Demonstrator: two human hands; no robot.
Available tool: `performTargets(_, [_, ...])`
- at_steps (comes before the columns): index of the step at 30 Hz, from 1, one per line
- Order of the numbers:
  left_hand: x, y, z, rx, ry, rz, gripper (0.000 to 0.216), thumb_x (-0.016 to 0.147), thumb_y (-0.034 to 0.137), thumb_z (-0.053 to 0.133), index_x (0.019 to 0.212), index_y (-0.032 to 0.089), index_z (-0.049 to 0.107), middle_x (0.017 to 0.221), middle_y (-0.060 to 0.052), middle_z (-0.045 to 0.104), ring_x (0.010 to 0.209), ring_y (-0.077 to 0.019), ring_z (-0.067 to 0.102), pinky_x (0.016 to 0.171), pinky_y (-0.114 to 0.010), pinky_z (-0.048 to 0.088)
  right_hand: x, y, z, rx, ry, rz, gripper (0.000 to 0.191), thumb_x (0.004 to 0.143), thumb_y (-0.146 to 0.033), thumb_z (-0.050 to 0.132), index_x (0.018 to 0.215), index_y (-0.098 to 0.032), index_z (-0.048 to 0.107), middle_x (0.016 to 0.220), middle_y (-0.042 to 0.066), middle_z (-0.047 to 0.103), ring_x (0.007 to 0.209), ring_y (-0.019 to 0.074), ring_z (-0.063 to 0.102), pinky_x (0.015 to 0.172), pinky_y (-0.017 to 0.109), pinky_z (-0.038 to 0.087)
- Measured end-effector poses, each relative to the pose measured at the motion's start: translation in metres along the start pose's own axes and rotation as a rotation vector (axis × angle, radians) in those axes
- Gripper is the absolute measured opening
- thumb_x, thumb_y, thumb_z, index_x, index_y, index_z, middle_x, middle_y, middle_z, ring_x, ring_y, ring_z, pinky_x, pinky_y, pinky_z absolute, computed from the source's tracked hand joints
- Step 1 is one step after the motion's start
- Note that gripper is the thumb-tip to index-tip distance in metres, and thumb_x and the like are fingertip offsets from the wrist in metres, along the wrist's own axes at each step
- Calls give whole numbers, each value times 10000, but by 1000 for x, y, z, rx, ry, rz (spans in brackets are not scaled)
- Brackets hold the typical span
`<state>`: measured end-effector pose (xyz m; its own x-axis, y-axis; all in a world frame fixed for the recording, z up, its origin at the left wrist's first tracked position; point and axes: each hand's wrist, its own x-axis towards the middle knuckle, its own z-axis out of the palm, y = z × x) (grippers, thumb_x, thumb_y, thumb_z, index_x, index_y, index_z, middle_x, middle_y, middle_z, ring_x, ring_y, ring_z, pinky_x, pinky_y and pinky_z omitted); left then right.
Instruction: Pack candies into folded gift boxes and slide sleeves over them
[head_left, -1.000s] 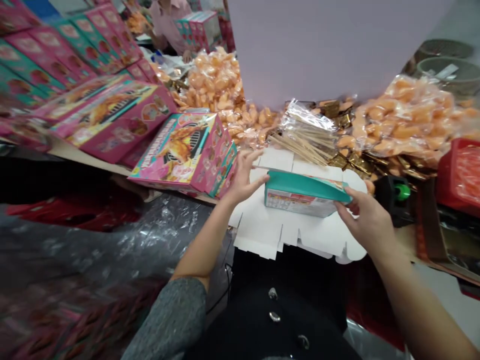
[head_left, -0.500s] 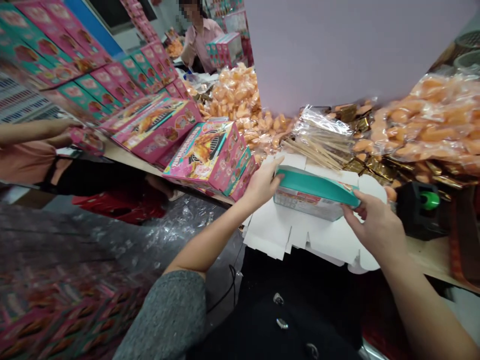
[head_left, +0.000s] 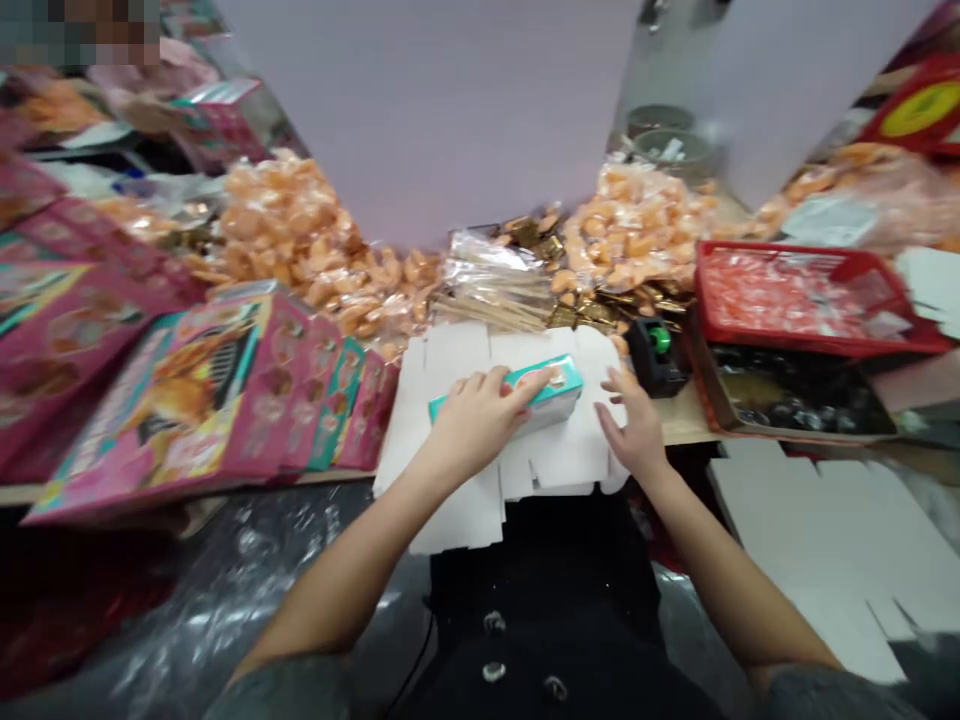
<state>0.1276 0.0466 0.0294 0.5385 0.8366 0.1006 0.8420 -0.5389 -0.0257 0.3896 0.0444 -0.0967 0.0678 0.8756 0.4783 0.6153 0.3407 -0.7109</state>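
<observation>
A small teal carton (head_left: 559, 378) lies on its side across flat white cardboard blanks (head_left: 457, 500) in front of me. My left hand (head_left: 476, 415) is over its left part, fingers curled round it and the index finger stretched along its top, so much of the carton is hidden. To the right of the carton, apart from it, my right hand (head_left: 634, 420) is held with fingers spread and nothing in them. Just beyond that hand is a black tape dispenser (head_left: 658, 360) with a green core.
Pink and teal printed boxes (head_left: 217, 390) line the left side. Behind the blanks lie wooden sticks (head_left: 495, 308), gold packets and bagged orange pieces (head_left: 630, 225). A red basket (head_left: 787, 345) and a tray (head_left: 810, 435) sit right, above more white blanks (head_left: 810, 550).
The view has swung right. My right hand has let go of the carton and moved off to its right. The carton's top is now closed, and my left hand has shifted over it.
</observation>
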Motion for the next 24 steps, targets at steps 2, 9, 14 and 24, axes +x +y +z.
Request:
performTargets(2, [4,2,1,81,0,10,604,982,341,514,1523,438,263,1178,-95,597,955,-268,619,807,-389,490,2,30,-28,-1,209,324,405,891,-421,529,1193,-158,592,1122,135,638,1016,231,602,874,404,524])
performTargets(9, [3,-5,12,167,35,-2,560,979,362,511,1508,405,332,1214,-118,580,954,-283,609,765,-385,488,63,107,-71,175,59,791,264,785,-414,620,710,-161,629,622,35,614,598,161,563,553,291,505])
performTargets(14, [4,-7,18,168,42,8,563,982,384,499,1515,401,316,1221,-110,580,948,-273,609,764,-376,492,70,95,-63,326,27,849,271,690,-419,696,685,-169,593,672,56,646,600,173,583,551,331,524])
performTargets(24, [2,-3,10,46,66,2,553,973,398,499,1507,357,361,1341,-148,518,1149,-339,536,902,-470,451,2,84,-27,275,427,706,352,758,-540,557,689,-196,528,684,-1,577,737,156,571,730,311,506])
